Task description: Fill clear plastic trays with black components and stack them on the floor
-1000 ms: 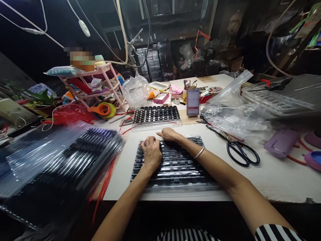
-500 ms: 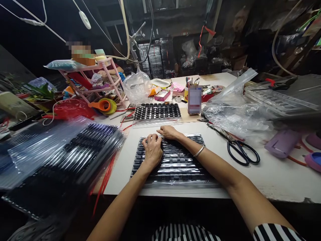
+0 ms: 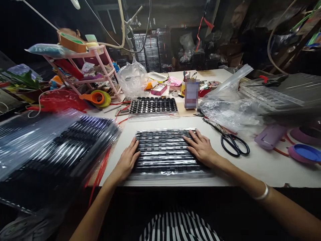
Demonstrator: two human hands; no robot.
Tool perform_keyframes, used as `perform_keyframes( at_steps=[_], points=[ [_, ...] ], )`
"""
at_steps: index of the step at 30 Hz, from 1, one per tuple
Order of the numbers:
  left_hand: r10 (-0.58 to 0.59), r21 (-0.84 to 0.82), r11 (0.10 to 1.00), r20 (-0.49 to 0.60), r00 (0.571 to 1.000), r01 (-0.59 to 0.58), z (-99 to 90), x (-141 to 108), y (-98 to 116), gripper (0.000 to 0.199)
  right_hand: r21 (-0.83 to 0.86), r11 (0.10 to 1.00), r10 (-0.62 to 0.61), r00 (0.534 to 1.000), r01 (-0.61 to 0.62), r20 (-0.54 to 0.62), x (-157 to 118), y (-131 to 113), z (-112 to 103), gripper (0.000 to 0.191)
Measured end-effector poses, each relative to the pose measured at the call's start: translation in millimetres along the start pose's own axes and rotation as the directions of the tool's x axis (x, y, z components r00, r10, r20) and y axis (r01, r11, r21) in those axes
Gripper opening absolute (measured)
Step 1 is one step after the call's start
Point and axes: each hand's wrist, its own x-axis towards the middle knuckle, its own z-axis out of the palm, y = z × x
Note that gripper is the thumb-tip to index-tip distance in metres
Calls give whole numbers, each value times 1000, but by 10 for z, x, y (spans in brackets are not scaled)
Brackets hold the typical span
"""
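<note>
A clear plastic tray (image 3: 163,152) filled with rows of dark parts lies flat on the white tabletop before me, its glossy top throwing back the light. My left hand (image 3: 129,157) rests along its left edge, fingers stretched out. On the upper right corner lies my right hand (image 3: 200,145), palm down with fingers spread. Neither hand is closed round anything. Just beyond the tray sits a second tray (image 3: 153,105) with rows of small black and silvery parts. What exactly the dark parts are, I cannot tell.
Stacked trays in clear film (image 3: 67,144) stand at the left. Black-handled scissors (image 3: 232,144) lie to the right, near crumpled plastic film (image 3: 230,110). A tape dispenser (image 3: 99,97) and a pink rack (image 3: 107,75) are at the back left. A person sits behind the rack.
My hands were close together at the tray's far edge; now they are apart, the left at the left edge and the right at the upper right corner. The view has shifted slightly.
</note>
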Motion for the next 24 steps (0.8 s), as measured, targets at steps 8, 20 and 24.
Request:
perform_keyframes(
  at_steps=[8,20,24],
  points=[
    [78,-189,981,156,985,-48,-325,-743,64,47,235,966,-86,991,107,-98,-842,123,-101,53],
    [367,82,930,-116,923,-359,-149,-988,-181,53,90,922,-361,919,377,-155,-1086,335,-182,65],
    [8,4,1000,-352,936,-6,-450,-540,-84,34,212,938,-215,939,275,-269,-668,394,-462,40]
  ],
)
